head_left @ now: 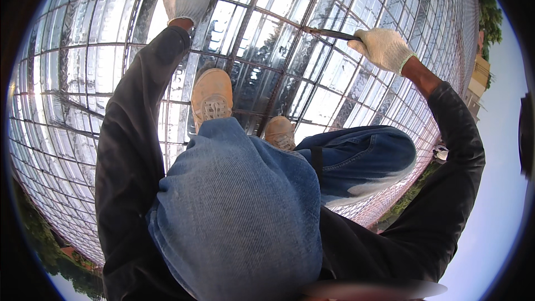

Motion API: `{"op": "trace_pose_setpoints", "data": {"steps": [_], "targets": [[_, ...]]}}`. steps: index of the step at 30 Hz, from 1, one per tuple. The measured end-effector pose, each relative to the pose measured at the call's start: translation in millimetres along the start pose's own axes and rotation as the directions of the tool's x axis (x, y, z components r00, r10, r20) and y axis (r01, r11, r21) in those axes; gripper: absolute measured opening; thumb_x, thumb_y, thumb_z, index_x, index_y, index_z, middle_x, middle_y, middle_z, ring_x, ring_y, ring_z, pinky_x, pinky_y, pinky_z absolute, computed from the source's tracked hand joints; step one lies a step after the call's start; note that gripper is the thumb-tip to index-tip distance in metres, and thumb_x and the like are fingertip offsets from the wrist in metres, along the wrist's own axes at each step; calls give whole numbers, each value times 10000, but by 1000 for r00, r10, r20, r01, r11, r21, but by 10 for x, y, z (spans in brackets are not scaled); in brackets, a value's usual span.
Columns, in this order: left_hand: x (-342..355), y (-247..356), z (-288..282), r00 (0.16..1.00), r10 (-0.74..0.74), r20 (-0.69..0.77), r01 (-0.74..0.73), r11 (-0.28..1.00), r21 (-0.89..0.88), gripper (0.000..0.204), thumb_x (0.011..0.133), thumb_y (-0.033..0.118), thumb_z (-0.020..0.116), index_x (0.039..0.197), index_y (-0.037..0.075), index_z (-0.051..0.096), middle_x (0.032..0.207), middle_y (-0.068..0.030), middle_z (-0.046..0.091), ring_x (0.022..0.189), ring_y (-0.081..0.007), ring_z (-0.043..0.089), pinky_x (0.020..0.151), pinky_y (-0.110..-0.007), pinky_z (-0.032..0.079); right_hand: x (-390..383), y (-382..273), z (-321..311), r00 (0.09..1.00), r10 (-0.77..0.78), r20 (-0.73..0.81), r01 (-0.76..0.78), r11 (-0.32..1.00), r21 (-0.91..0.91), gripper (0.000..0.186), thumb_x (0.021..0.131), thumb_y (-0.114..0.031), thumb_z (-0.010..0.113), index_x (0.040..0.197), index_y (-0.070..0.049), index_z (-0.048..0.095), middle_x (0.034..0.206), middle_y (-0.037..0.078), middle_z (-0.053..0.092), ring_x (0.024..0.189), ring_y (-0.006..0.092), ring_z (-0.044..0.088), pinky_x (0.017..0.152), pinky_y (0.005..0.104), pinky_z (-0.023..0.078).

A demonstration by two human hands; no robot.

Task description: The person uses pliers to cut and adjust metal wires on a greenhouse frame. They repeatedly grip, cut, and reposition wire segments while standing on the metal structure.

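My right hand [384, 50], in a pale knit glove, is closed around one end of a long, slim dark hand tool [334, 34]. Its brownish tip reaches a crossing of the steel reinforcing bars [287, 20]; whether it has jaws or a hook is too small to tell. Up at the far left, my left hand [186, 0], gloved as well, bends over a bar of the same mesh. Its thumb and a bare-looking fingertip come close together, and what they pinch is hidden.
Shiny ribbed metal decking [256, 86] lies under the bar grid. My tan shoes [213, 96] stand on it, below my bent, jeans-clad knees [234, 189]. Loose dark bars or wires [81, 108] cross at left. Past the right edge are trees [487, 14] and a yellowish building [480, 72].
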State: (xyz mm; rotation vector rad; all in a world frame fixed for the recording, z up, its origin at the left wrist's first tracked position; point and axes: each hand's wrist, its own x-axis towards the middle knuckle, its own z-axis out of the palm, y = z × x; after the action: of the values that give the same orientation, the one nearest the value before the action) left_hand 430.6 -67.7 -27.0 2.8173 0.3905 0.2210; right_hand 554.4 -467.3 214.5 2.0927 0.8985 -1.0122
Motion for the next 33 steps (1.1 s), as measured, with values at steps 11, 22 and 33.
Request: {"op": "trace_pose_setpoints", "data": {"steps": [11,22,33], "targets": [[-16,-16,-42,1000,21,4,-21,1000,-23,574,1045,637,656,892,107,814,754,-134,780,812,-359,761,926,-515,444,-121,81,312,992,-76,-102,100,961,256,476,1114,-398,691,1444,-57,647,859,157,774,820,333,810,747,481,649],[-67,-94,299,996,-69,52,82,945,-316,455,1089,525,652,1085,81,753,900,-119,766,875,-302,744,901,-459,506,34,134,367,996,-51,76,20,930,368,288,987,-89,642,1230,66,647,878,193,766,833,336,818,787,492,662],[-175,-264,831,888,-235,396,460,434,-775,378,1166,332,637,1422,54,656,1154,-82,755,978,-188,725,846,-361,604,100,210,383,986,1,169,-77,894,442,402,1003,-189,694,1351,10,662,827,156,741,768,301,785,735,472,637]]}}
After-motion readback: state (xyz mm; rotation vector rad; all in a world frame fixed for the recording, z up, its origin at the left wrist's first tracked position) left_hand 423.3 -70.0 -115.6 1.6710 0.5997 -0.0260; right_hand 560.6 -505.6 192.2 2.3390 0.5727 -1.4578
